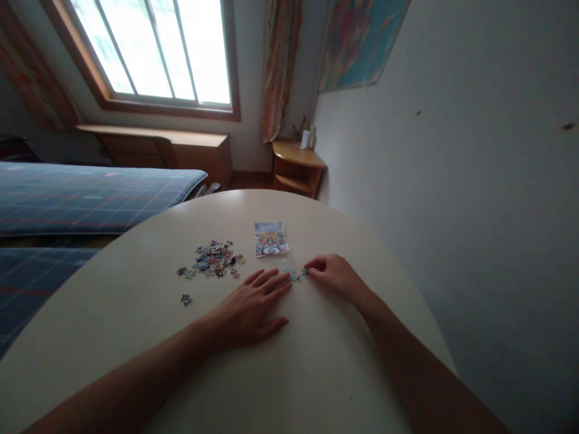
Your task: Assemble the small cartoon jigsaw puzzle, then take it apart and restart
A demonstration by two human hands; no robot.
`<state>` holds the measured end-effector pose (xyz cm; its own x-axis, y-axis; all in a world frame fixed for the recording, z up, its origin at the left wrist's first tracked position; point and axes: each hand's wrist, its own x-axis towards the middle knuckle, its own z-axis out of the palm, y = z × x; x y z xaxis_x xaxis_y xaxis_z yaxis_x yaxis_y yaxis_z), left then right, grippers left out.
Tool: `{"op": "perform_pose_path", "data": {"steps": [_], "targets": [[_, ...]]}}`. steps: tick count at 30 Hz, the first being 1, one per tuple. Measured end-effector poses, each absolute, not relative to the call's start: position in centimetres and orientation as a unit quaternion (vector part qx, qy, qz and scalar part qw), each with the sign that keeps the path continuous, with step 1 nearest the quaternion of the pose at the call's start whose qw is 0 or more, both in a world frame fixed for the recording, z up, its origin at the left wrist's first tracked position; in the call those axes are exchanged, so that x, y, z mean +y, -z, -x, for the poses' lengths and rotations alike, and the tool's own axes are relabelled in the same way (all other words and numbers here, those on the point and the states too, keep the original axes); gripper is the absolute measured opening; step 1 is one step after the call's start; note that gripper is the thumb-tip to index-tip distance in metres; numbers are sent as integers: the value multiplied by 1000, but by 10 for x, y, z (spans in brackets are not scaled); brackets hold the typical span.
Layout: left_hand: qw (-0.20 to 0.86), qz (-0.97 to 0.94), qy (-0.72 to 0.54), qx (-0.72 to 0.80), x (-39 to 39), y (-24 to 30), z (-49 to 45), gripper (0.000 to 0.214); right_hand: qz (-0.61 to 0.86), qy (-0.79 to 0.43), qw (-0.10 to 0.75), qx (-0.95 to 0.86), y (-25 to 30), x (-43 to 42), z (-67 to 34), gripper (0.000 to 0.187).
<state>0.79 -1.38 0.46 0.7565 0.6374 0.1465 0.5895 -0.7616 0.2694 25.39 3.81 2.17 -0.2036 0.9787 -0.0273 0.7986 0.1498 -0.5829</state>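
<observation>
My left hand (257,307) lies flat on the white round table (312,374), fingers stretched out, its fingertips touching the edge of a few light-blue puzzle pieces (293,275). From the other side my right hand (337,276) pinches a small bluish puzzle piece (304,272) between thumb and forefinger, just right of those pieces. A heap of mixed puzzle pieces (215,259) lies to the left, beyond my left hand. One loose puzzle piece (186,299) sits apart, nearer to my left forearm. Behind my hands rests a printed picture sheet or packet (270,239) with a blue cartoon figure.
Left of the table stands a bed with a blue checked mattress (99,199). A wooden corner shelf (298,155) is past the table's far edge, and a wooden desk (194,138) is under the window (154,48). The white wall (452,181) runs close along the right.
</observation>
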Motion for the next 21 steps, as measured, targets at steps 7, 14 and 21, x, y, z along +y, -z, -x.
{"op": "perform_pose_path", "data": {"steps": [7,14,21], "targets": [[102,-933,-112,327,-13,-5,-7,63,615,-240,195,-725,-21,37,-249,23],[105,-933,-119,322,-14,-4,-7,63,605,-256,226,-719,-11,41,-245,24],[103,-932,-110,328,-15,-6,-7,63,603,-243,236,-722,-7,38,-238,22]]}}
